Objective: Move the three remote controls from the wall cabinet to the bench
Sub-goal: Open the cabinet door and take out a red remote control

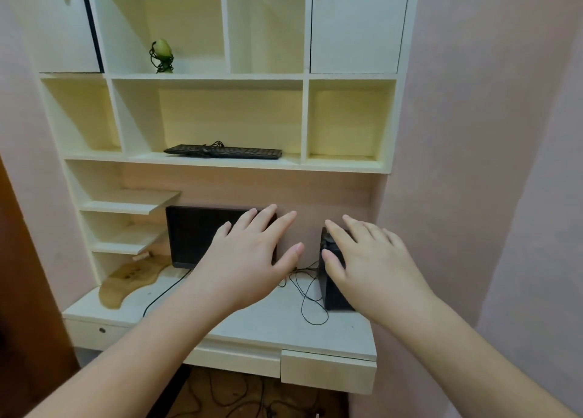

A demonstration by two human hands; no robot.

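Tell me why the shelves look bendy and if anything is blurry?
Head view: the wide lens bows the shelves and leans their sides outward; soft even light, faint shadows in the cubbies, no glare; the keyboard and both open hands, left hand and right hand, look slightly soft, and the floor cables under the desk are dim.

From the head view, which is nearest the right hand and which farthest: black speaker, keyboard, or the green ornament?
From the right hand:
1. Black speaker, on the desk, directly behind the hand.
2. Keyboard, on the middle shelf, up and left.
3. Green ornament, on the higher shelf, farther left.
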